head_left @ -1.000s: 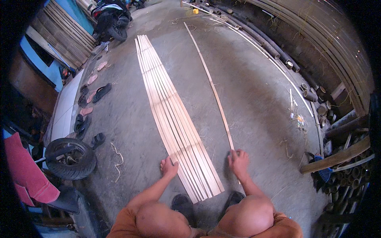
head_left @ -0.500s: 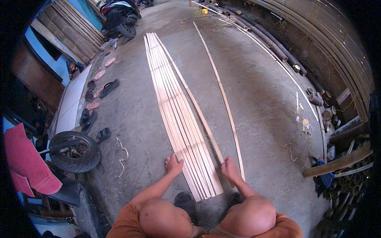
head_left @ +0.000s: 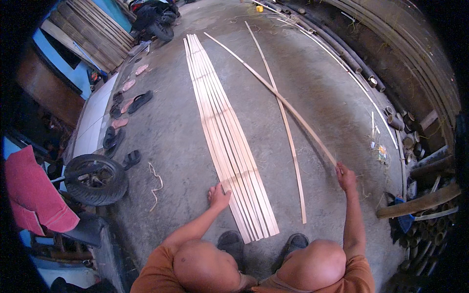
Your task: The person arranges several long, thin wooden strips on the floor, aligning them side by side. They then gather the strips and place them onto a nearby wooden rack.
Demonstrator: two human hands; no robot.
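Note:
On the concrete floor in front of me lies a row of long, pale bamboo strips, side by side with narrow gaps near me. My left hand rests at the row's left edge, fingers apart, the thumb by the outermost strip. Out to the right, my right hand is closed round the near end of a single bamboo strip. That strip slants away to the far left, its far end close to the row's far end. It crosses over another lone bamboo strip on the floor.
Sandals and a motorcycle wheel line the left side, near a red cloth. A motorcycle stands at the far left. Bamboo poles and cut bamboo pieces lie along the right wall.
My right hand has swung right and outward with its strip, which has left the row's right side and now crosses the lone strip. My left hand stays at the row's left edge.

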